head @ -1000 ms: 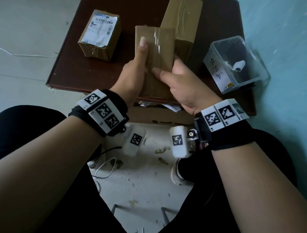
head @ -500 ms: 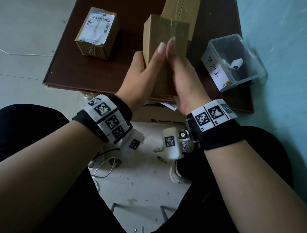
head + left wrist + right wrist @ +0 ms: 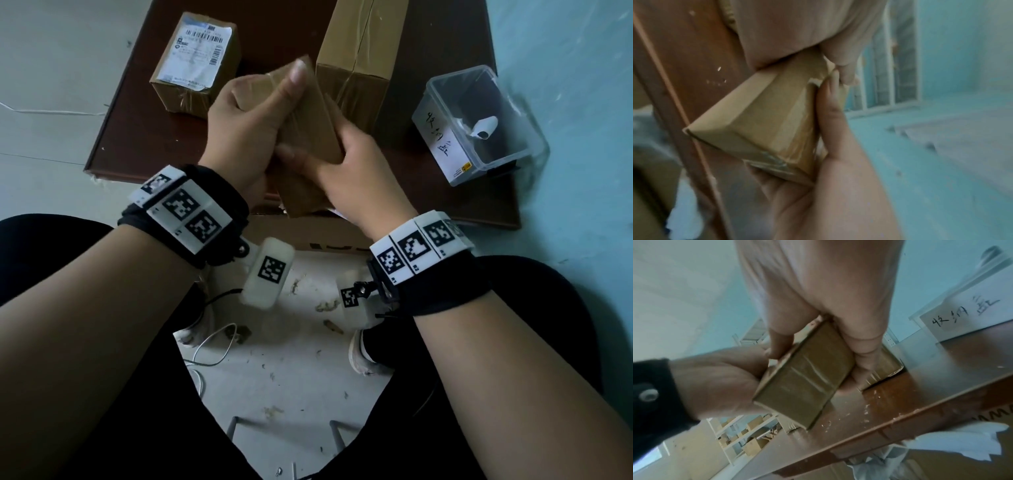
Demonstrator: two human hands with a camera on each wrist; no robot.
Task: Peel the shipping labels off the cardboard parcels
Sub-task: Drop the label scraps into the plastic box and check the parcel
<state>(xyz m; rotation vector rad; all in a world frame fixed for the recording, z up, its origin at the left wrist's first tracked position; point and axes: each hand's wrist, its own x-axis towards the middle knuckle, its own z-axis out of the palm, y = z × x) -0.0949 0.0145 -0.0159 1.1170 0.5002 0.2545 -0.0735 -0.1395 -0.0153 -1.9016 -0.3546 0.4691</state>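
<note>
We have both hands on one small taped cardboard parcel [image 3: 308, 137], held tilted above the near edge of the dark brown table [image 3: 113, 137]. Our left hand [image 3: 246, 126] wraps the parcel's left side: the thumb lies up along its top face with the nail near the far end, and the fingers curl round underneath. In the left wrist view those fingers [image 3: 830, 104] run along one long edge of the parcel [image 3: 764, 123], pressed flat to the cardboard. Our right hand [image 3: 346, 168] grips the near right part, thumb reaching across the brown face toward the left palm, fingers folded round the right side. In the right wrist view the right hand [image 3: 828, 305] pinches the box [image 3: 805, 374] between thumb and fingers, and the left hand [image 3: 721, 381] cups it from the other side. So both grips are closed firmly on this same parcel. Its visible faces are plain cardboard with clear tape; motion blur hides finer detail.

On the table behind, a second parcel [image 3: 195, 65] sits at the far left with its white shipping label [image 3: 198, 51] on top. A taller taped carton [image 3: 359, 58] stands just beyond our hands. At the right edge sits a clear plastic bin [image 3: 479, 126] with a handwritten tag.
</note>
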